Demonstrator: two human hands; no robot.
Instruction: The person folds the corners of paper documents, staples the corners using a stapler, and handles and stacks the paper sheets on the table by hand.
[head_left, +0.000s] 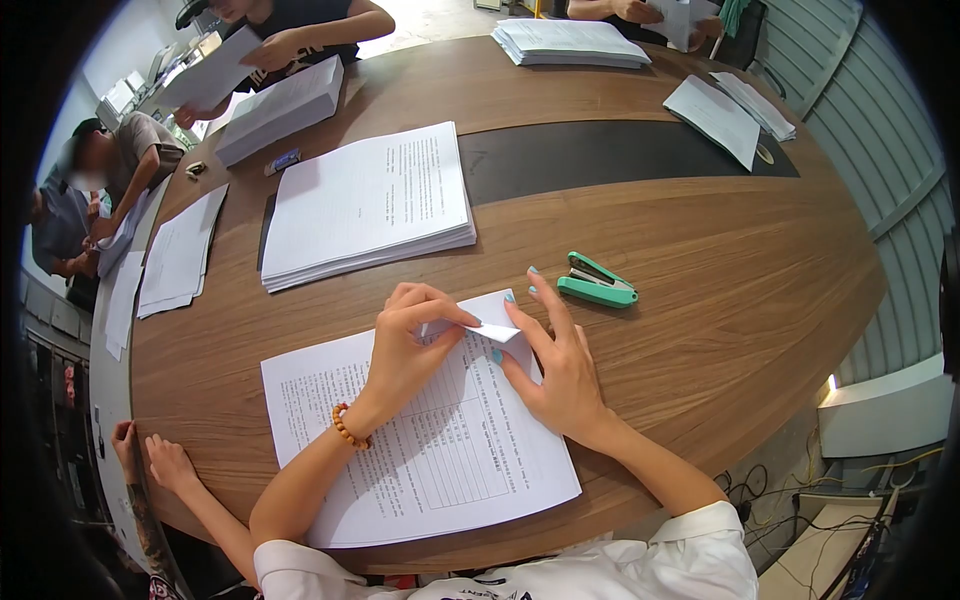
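Note:
Printed sheets of paper point(450, 450) lie on the table in front of me, showing text and a ruled table. At their far edge a piece of the top sheet is turned up into a small white flap. My left hand point(412, 335), with a beaded bracelet point(345, 428) at its wrist, pinches this flap between thumb and fingertips. Just right of the flap is my right hand point(556, 368), its thumb and fingers spread; it may be touching the paper's edge. A green stapler point(598, 280) rests beyond my right hand.
A thick stack of printed pages point(370, 205) lies ahead on the wooden table point(720, 270). More paper stacks point(570, 42) and loose sheets point(715, 118) are farther off. Other people sit around the table, some handling papers. Another person's hand point(170, 462) rests at the left edge.

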